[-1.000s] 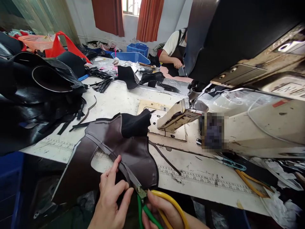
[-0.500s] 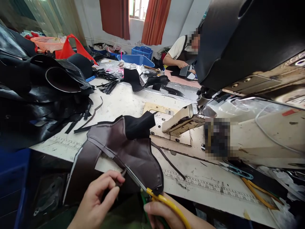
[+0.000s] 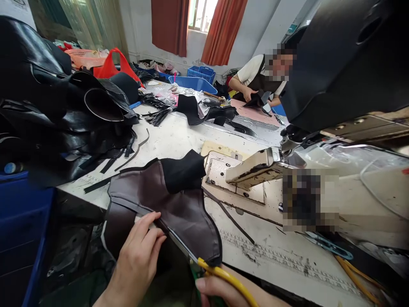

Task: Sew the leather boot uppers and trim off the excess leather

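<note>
A dark brown leather piece (image 3: pixel 187 213) with a black flap (image 3: pixel 182 172) lies over the table's front edge. My left hand (image 3: pixel 139 251) has its fingers bent together on the leather's lower edge, pinching it near a seam. At the bottom centre my right hand (image 3: pixel 220 290) is wrapped round scissors with yellow and green handles (image 3: pixel 231 277). Their blades (image 3: pixel 182 245) lie along the leather's lower edge, partly under it. The right hand's lower fingers are cut off by the frame.
The sewing machine's arm (image 3: pixel 252 168) stands right of the leather. Glossy black pieces (image 3: pixel 64 111) are heaped at the left. A thin strip (image 3: pixel 236 221) lies near the table's ruler (image 3: pixel 287 256). Across the table a person (image 3: pixel 255 81) handles black material.
My left hand has moved up onto the leather and its fingers have closed on the edge. The whole view has shifted. The person across has lifted some black material.
</note>
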`<state>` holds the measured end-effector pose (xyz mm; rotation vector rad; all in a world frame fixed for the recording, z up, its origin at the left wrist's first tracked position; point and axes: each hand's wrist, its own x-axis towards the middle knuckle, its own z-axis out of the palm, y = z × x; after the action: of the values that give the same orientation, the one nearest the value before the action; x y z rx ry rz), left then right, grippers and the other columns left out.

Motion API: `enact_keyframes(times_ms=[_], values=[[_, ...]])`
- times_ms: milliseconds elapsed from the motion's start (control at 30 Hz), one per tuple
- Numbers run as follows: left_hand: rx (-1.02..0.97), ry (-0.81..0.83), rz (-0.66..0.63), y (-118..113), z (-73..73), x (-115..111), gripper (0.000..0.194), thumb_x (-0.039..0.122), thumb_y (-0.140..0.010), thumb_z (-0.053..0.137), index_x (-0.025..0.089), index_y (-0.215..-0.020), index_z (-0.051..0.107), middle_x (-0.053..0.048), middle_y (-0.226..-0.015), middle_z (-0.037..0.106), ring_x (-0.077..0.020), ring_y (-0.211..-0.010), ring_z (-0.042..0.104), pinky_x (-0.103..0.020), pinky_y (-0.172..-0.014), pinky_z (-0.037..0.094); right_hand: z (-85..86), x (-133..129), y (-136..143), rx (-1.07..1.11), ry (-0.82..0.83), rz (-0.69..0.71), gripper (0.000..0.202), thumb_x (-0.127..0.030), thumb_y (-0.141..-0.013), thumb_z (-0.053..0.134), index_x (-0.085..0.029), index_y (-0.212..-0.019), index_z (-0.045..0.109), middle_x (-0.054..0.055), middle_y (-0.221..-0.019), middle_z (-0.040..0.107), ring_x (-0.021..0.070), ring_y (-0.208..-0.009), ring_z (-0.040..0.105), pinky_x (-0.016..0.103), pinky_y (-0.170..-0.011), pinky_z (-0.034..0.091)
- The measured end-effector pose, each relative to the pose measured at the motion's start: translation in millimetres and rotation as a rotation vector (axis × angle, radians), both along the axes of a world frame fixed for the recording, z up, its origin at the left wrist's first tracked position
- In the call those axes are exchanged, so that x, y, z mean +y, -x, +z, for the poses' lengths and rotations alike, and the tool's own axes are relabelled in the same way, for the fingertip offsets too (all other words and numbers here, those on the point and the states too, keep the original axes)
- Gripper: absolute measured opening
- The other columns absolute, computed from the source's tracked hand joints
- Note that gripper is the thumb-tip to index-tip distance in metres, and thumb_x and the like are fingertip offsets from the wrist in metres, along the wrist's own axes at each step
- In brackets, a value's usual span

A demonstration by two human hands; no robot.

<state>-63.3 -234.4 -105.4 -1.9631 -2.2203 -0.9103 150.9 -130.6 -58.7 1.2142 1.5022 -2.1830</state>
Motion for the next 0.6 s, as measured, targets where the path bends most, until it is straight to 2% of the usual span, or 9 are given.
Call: enact_keyframes(times_ms=[100, 133, 200, 300, 400, 600], values=[[-0.061, 0.046, -0.006, -2.6, -2.1, -4.9, 0.009, 0.012, -0.093, 0.049, 0.02, -0.094, 0.052, -0.013, -0.133, 0.053, -0.0236, -0.126, 0.05, -0.036, -0.098, 0.048, -25.1, 3.0, -0.6, -0.054, 0.15, 0.115, 0.041, -0.045, -0.082, 0.05, -0.014, -0.057, 0.061, -0.002, -0.044, 0.044, 0.0079, -0.037, 0.038, 0.02, -0.037, 0.026], [-0.064, 0.048, 0.007, -4.2, -3.4, -5.7, 0.008, 0.013, -0.093, 0.049, 0.021, -0.093, 0.051, -0.013, -0.134, 0.053, -0.024, -0.127, 0.05, -0.038, -0.098, 0.049, -30.6, 3.7, -1.4, -0.065, 0.193, 0.126, 0.042, -0.047, -0.081, 0.049, -0.014, -0.058, 0.061, -0.003, -0.041, 0.04, 0.0073, -0.033, 0.032, 0.02, -0.034, 0.021], [-0.07, 0.046, 0.039, -7.7, -5.6, -6.1, 0.009, 0.013, -0.093, 0.048, 0.021, -0.091, 0.051, -0.014, -0.134, 0.053, -0.0253, -0.127, 0.05, -0.04, -0.095, 0.051, -35.6, 4.4, -3.2, -0.058, 0.219, 0.086, 0.044, -0.05, -0.082, 0.049, -0.013, -0.062, 0.062, -0.003, -0.042, 0.04, 0.0066, -0.032, 0.031, 0.019, -0.033, 0.019], [-0.088, 0.051, 0.066, -11.1, -6.5, -4.8, 0.01, 0.014, -0.093, 0.047, 0.021, -0.089, 0.051, -0.015, -0.136, 0.051, -0.0272, -0.127, 0.05, -0.043, -0.093, 0.053, -32.7, 4.3, -4.6, -0.001, 0.212, 0.053, 0.045, -0.049, -0.086, 0.049, -0.012, -0.064, 0.063, -0.001, -0.048, 0.044, 0.0074, -0.038, 0.039, 0.019, -0.037, 0.025], [-0.095, 0.056, 0.063, -11.2, -4.9, -3.5, 0.009, 0.014, -0.092, 0.048, 0.021, -0.09, 0.052, -0.015, -0.137, 0.051, -0.0276, -0.129, 0.049, -0.044, -0.095, 0.053, -28.1, 5.1, -4.5, 0.014, 0.212, 0.089, 0.046, -0.047, -0.093, 0.047, -0.012, -0.067, 0.063, 0.0, -0.053, 0.048, 0.0098, -0.045, 0.048, 0.019, -0.041, 0.034], [-0.067, 0.039, 0.046, -8.0, -1.8, -2.9, 0.009, 0.014, -0.091, 0.047, 0.021, -0.091, 0.052, -0.017, -0.133, 0.053, -0.0281, -0.126, 0.052, -0.044, -0.093, 0.054, -28.9, 7.1, -2.1, 0.009, 0.168, 0.127, 0.027, -0.039, -0.097, 0.056, -0.013, -0.105, 0.061, 0.003, -0.091, 0.063, 0.0119, -0.071, 0.061, 0.027, -0.062, 0.054]])
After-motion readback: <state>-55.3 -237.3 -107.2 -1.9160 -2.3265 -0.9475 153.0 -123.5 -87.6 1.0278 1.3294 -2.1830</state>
